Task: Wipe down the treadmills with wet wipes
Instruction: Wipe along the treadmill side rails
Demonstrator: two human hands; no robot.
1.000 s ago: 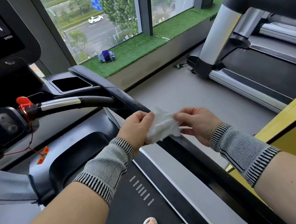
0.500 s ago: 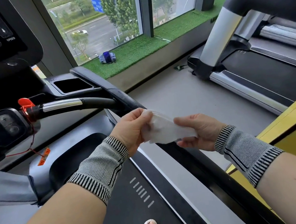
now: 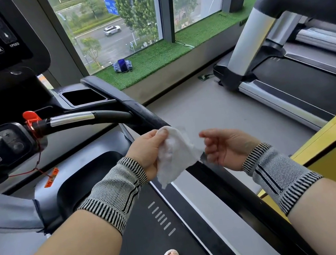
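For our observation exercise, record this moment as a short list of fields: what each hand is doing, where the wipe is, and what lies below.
left hand: grips the wipe at its top
right hand: fingers loosely curled, holding nothing, just right of the wipe
wipe: white, crumpled, hanging from the left hand
below: black side rail of the treadmill
wiping: not yet begun

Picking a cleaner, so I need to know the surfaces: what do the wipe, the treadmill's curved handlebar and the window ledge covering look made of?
Wipe: soft white nonwoven cloth, crumpled, limp, frayed at the edge.
Handlebar: a shiny chrome-like metal sleeve, then matte black grip, probably rubber or plastic.
Ledge covering: green artificial turf, short bristly pile.
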